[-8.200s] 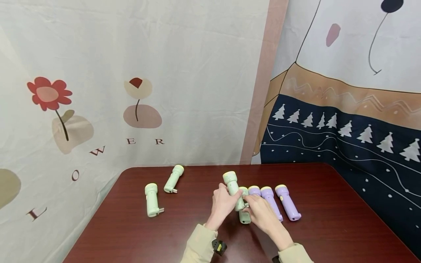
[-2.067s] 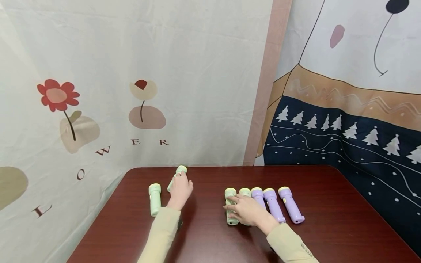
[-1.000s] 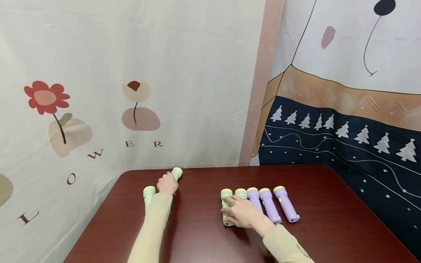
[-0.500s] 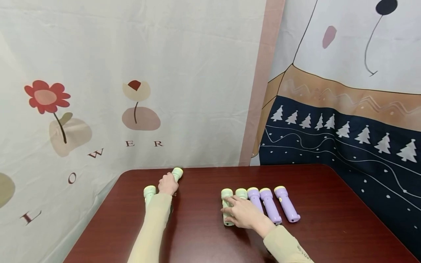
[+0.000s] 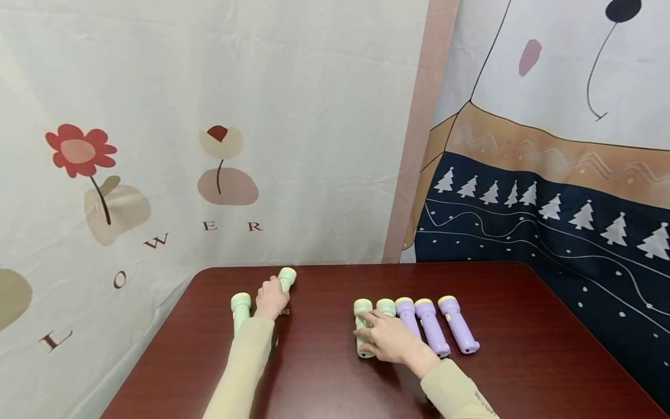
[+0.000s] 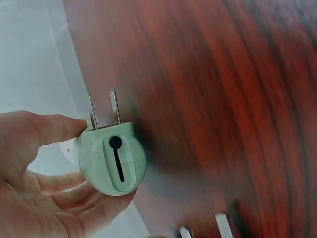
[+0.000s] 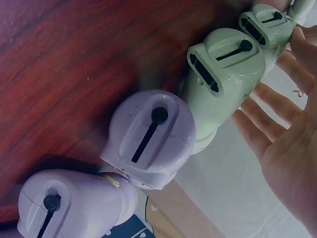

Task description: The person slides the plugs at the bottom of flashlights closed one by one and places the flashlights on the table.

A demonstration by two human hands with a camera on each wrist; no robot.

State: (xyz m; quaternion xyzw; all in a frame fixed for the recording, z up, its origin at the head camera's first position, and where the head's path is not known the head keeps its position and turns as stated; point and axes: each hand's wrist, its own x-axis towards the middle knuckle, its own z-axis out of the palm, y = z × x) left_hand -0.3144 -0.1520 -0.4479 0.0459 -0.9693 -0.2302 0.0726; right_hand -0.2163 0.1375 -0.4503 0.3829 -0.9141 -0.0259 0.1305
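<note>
At the back left, my left hand (image 5: 272,298) grips a pale green flashlight (image 5: 287,278) by its body. In the left wrist view, two metal plug prongs (image 6: 115,106) stick out from its tail, beside the thumb. My right hand (image 5: 392,337) rests with spread fingers over two green flashlights lying side by side, the outer one (image 5: 362,305) and the inner one (image 5: 386,306). Their tails show in the right wrist view, with empty-looking slots and no prongs standing out. The hand partly covers both.
Beside the green pair lie three purple flashlights, one (image 5: 407,314) close in, another (image 5: 433,331), and a third (image 5: 458,326) slightly apart. A further green flashlight (image 5: 241,308) lies left, partly behind my left sleeve. The dark red table (image 5: 314,372) ends at a wall cloth (image 5: 324,174).
Earlier both hands held a green flashlight with prongs out; it now lies in the row. My left hand has moved to the back-left flashlight and gripped it. The right hand has barely moved lately.
</note>
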